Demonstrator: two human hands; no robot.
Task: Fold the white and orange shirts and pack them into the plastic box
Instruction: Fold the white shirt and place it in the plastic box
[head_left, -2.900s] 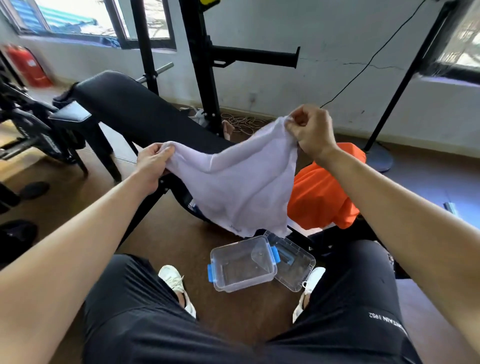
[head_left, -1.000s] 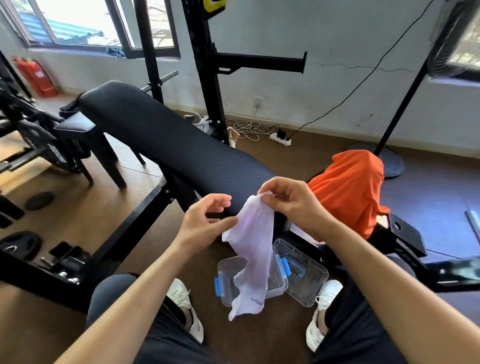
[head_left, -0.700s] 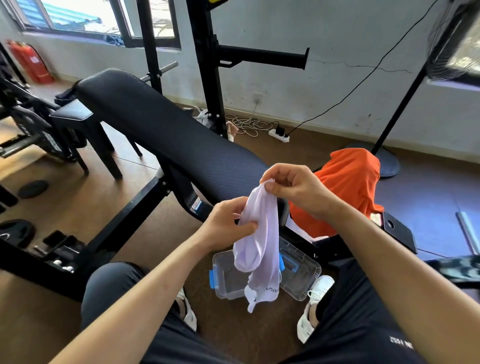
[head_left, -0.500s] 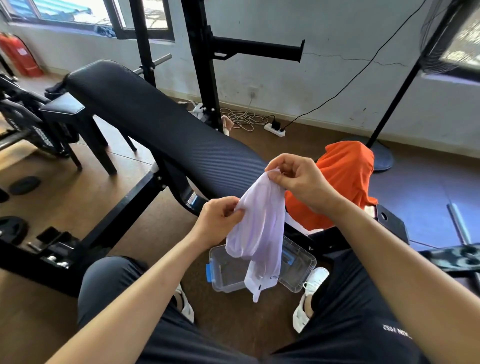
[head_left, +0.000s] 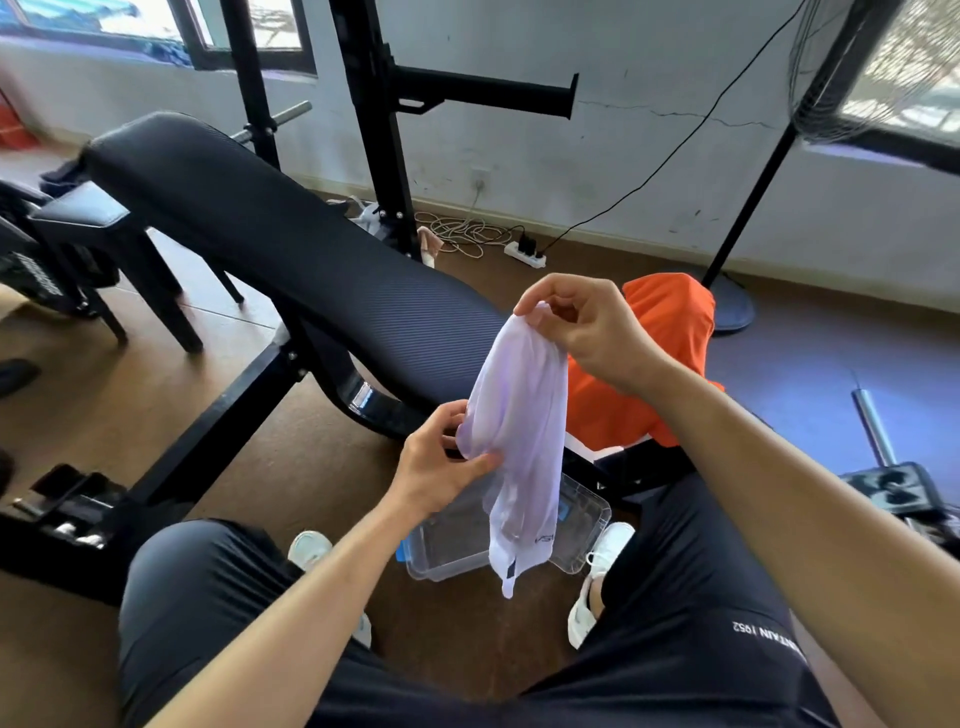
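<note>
Above the floor (head_left: 130, 415), between the knees: white shirt (head_left: 519, 426) gathered into a narrow hanging strip, held in the air in front of the black padded worktop (head_left: 291, 244). Top end pinched between thumb and forefinger of the right hand (head_left: 587, 332), other fingers curled loosely above the cloth. Left edge of the strip, about midway down, pinched by the left hand (head_left: 436, 462): thumb in front, fingers curled behind the fabric. Right hand higher and farther out than left. Lower end of the shirt loose, small dark logo (head_left: 544, 539) near the hem, hanging in front of the plastic box (head_left: 441, 545); contact with the box not determinable.

Plastic box on the floor between the two white shoes (head_left: 309, 548), clear-walled, open side up, blue latch (head_left: 401, 551) on its left end. Clear lid (head_left: 587, 525) flat on the floor against the box's right side, partly hidden behind the shirt.

Orange shirt (head_left: 670, 322) heaped, unfolded, over the near right end of the worktop, behind the right wrist, well apart from the box. Worktop running from that end up toward the far left.

Background: fan stand (head_left: 748, 208) at right; white power strip (head_left: 524, 253) with coiled cable on the floor by the wall.
</note>
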